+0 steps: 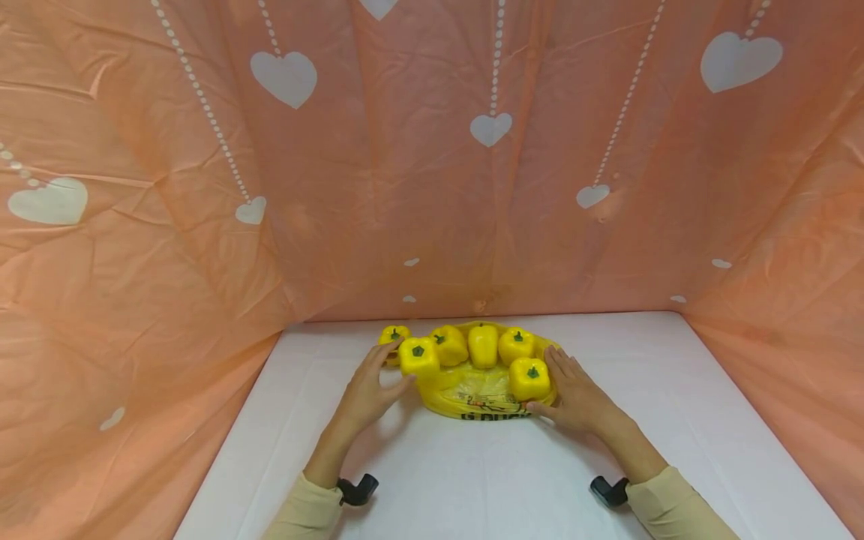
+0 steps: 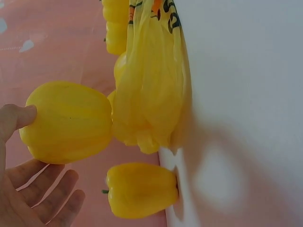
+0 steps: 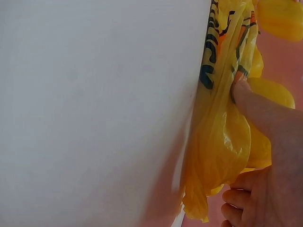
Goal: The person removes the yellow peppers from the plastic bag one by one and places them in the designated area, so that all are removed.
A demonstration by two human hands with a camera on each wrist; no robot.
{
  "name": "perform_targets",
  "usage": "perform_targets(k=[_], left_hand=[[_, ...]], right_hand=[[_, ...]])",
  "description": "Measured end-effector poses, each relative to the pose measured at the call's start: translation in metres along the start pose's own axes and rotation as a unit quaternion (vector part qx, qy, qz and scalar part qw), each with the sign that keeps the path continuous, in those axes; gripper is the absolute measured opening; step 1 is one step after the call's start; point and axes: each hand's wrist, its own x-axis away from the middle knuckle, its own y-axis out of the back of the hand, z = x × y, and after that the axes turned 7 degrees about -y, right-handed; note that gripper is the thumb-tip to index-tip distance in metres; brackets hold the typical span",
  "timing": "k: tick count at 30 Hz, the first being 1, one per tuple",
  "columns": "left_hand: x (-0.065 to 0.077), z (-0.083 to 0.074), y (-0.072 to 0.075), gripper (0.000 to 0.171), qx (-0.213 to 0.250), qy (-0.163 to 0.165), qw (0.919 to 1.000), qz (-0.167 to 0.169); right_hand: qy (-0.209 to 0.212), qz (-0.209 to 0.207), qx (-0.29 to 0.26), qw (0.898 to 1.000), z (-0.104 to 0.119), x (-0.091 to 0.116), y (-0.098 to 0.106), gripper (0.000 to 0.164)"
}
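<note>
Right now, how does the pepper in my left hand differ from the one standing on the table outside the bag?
The held pepper is gripped by your left hand; the standing pepper is free. The held pepper is raised; the standing pepper rests on the table. Both are yellow with green stems.

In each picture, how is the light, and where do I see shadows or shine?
Head view: the brightest, with soft faint shadows on the white table; left wrist view: dimmer, with a broad brownish shadow on the table, to the right of the yellow bag; right wrist view: also dim, with a reddish shadow beside the bag and small glints on its plastic.
</note>
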Motion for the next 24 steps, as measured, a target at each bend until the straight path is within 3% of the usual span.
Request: perform_targets(k=[24], left_hand=[[0.01,0.023,0.023,0.069,0.015,-0.003,0.9992,-0.038]], right_hand=[[-0.003,0.003,0.004,1.0,-0.002,-0.001,-0.001,0.117]])
